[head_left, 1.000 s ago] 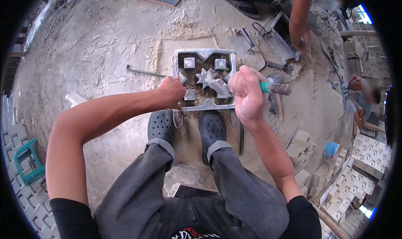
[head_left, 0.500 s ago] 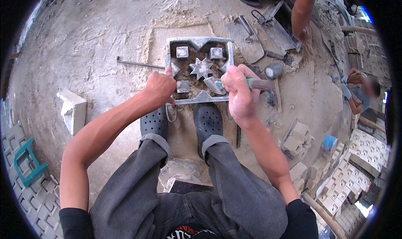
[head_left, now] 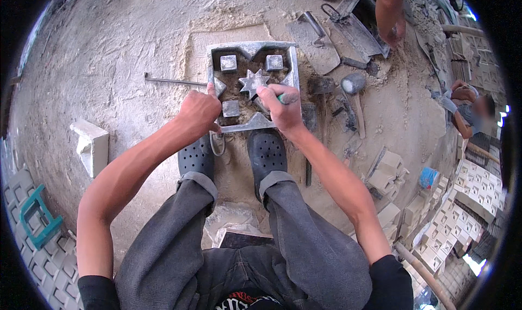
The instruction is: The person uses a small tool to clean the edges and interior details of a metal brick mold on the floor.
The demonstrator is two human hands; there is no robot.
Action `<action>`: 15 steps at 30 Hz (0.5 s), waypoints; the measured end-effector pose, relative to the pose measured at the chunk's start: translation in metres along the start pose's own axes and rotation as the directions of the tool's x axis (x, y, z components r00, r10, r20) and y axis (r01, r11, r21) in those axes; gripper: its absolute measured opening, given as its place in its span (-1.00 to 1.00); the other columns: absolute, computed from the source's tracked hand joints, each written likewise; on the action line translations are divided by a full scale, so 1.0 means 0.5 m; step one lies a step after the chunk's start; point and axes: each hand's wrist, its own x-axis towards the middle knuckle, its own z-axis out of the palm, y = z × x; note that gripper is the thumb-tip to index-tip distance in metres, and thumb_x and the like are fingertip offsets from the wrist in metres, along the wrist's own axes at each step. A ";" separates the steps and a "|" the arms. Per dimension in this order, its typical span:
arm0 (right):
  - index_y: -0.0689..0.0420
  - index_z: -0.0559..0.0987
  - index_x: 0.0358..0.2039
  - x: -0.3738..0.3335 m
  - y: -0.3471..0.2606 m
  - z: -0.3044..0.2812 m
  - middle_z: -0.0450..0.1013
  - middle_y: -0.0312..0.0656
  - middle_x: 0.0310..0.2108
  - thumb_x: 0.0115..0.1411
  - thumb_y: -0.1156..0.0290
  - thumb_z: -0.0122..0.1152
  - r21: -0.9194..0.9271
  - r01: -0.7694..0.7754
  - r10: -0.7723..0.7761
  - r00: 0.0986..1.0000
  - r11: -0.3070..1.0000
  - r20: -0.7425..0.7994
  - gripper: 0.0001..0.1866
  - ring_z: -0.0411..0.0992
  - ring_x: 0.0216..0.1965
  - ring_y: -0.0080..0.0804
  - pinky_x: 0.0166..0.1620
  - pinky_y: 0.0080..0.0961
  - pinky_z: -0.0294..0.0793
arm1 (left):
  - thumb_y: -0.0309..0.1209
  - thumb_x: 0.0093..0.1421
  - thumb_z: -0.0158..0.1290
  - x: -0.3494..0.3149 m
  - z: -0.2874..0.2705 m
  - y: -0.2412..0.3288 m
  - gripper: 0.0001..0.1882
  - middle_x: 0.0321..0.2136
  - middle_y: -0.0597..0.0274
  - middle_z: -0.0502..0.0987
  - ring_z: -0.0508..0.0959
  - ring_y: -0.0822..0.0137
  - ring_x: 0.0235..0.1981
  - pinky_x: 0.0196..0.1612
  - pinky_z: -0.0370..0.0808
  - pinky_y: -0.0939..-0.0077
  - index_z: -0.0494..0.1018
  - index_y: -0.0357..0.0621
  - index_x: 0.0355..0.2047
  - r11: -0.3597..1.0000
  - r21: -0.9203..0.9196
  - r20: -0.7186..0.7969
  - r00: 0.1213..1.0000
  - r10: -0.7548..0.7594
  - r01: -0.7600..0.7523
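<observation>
On the ground before me lies a rectangular metal mould (head_left: 228, 47), its inside holding grey-brown sandy material. A star-shaped block (head_left: 254, 82) stands in its middle, and square blocks (head_left: 231, 108) stand near its corners; the lower-right corner is hidden by my hand. My left hand (head_left: 198, 110) grips the mould's lower-left side, index finger stretched along the left wall, thumb at the corner. My right hand (head_left: 281, 106) is closed round a small trowel (head_left: 288, 98) with a green-and-brown handle. Its blade dips into the mould below the star, partly hidden by my fingers.
A thin metal rod (head_left: 176, 82) touches the mould's left side. To the right lie a large trowel (head_left: 325, 53) and a mallet (head_left: 353, 84). Another person's hand (head_left: 392, 35) is at the far right. A white block (head_left: 92, 147) and teal stool (head_left: 39, 217) stand left.
My right hand has moved left over the mould's lower-right part, bringing the small trowel's blade closer to the star. The handle has turned from sideways to pointing more upward. My left hand keeps its hold.
</observation>
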 end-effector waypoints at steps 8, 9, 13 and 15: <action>0.10 0.23 -0.76 -0.035 -0.226 -0.006 0.06 -0.45 -0.77 0.19 0.51 0.02 0.198 0.107 -0.087 0.990 0.974 -0.110 -0.62 0.00 -0.70 -0.66 -0.56 -0.56 0.01 | 0.09 -0.19 0.29 -0.005 0.012 -0.007 0.20 -0.56 -0.01 0.56 0.60 0.17 -0.49 -0.38 0.53 0.39 0.05 -0.79 0.10 1.000 0.021 -0.034 0.999 0.007 -0.007; 0.09 0.22 -0.76 -0.039 -0.227 -0.008 0.06 -0.44 -0.76 0.19 0.51 0.02 0.173 0.108 -0.091 0.990 0.979 -0.106 -0.61 0.01 -0.70 -0.65 -0.55 -0.56 0.02 | 0.10 -0.19 0.29 -0.006 0.011 -0.008 0.20 -0.56 0.00 0.55 0.60 0.18 -0.50 -0.39 0.53 0.39 0.05 -0.79 0.11 1.000 0.019 -0.034 0.999 0.003 -0.002; 0.15 0.27 -0.75 -0.043 -0.191 -0.008 0.14 -0.48 -0.71 0.19 0.48 0.12 0.185 0.111 -0.091 0.989 0.976 -0.116 -0.61 0.04 -0.63 -0.72 -0.55 -0.62 0.03 | 0.10 -0.18 0.28 -0.006 0.007 -0.009 0.20 -0.58 0.02 0.55 0.60 0.19 -0.50 -0.40 0.52 0.40 0.03 -0.78 0.12 1.000 0.016 0.003 1.000 0.018 -0.018; 0.16 0.29 -0.74 -0.046 -0.163 -0.001 0.17 -0.51 -0.68 0.18 0.51 0.18 0.215 0.114 -0.088 0.988 0.970 -0.130 -0.62 0.05 -0.59 -0.77 -0.54 -0.66 0.03 | 0.10 -0.18 0.27 -0.006 0.009 -0.008 0.20 -0.58 0.04 0.55 0.60 0.20 -0.51 -0.40 0.52 0.40 0.03 -0.78 0.12 1.000 0.016 -0.015 1.000 0.019 -0.019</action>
